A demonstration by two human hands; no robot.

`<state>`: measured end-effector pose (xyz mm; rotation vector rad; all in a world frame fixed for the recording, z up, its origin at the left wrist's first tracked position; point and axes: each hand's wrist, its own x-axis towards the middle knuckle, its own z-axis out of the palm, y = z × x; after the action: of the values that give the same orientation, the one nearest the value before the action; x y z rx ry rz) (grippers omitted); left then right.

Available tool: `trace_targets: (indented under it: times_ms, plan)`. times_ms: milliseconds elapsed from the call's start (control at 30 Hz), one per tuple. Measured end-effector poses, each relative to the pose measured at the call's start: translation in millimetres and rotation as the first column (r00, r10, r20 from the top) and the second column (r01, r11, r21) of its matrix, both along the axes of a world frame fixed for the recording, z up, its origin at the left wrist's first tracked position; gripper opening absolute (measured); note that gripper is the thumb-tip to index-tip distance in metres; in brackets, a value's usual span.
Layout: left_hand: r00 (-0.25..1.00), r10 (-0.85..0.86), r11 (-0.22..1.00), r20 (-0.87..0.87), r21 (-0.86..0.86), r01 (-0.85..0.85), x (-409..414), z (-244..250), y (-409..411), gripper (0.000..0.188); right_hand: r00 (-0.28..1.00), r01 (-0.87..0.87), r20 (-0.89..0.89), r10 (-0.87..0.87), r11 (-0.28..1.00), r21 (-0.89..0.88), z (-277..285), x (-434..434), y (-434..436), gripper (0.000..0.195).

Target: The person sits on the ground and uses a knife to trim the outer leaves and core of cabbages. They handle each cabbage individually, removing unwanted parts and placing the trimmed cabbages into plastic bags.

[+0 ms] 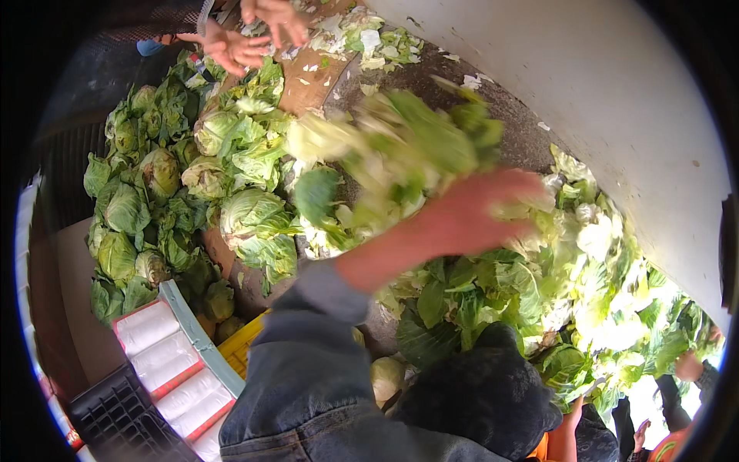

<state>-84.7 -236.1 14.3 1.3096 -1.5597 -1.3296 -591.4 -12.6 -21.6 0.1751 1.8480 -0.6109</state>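
Note:
My left hand [496,205], blurred by motion, reaches across from a denim sleeve [323,294]. Its fingers are spread, and I make out nothing held in them. Just beyond the hand, loose cabbage leaves [415,133] are streaked with blur, as if in the air. Beneath and to the right of the hand lies a deep heap of green and pale trimmed leaves [583,271]. On the left, a whole cabbage head [254,219] sits at the edge of a pile of unpeeled cabbages [127,208]. My right hand is out of view.
Another person's hands [248,43] are open at the top. A co-worker's hand [571,413] is at lower right, beside a blade-like thing. White rolls in packs [179,375], a black plastic crate [127,416] and a yellow crate [245,343] stand lower left. A pale wall [577,104] bounds the right.

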Motion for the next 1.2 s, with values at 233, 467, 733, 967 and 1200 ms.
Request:
trace_targets:
  times_ms: [233,467,733,967,1200]
  plan:
    - [-0.188,0.588,0.227,0.787,-0.384,-0.895,342,-48,74,0.102,0.999,0.036,0.012,-0.036,0.999,-0.025,2,5,7,0.056]
    - [0.170,0.676,0.266,0.717,-0.022,-0.964,469,-143,98,0.114,0.988,0.000,-0.155,0.010,0.998,0.064,9,8,-6,0.052]
    - [0.636,0.377,0.877,0.674,-0.038,-0.479,216,-146,103,0.064,0.993,0.048,-0.111,-0.052,0.998,-0.037,4,17,4,0.051]
    - [0.768,0.394,0.870,0.505,0.064,-0.488,55,-131,198,0.083,0.999,0.044,-0.024,-0.046,0.995,-0.093,5,19,12,0.041]
    - [0.818,0.186,0.980,0.544,-0.043,-0.194,-105,-109,117,0.080,0.992,-0.117,-0.058,0.111,0.985,-0.123,-18,3,34,0.028]
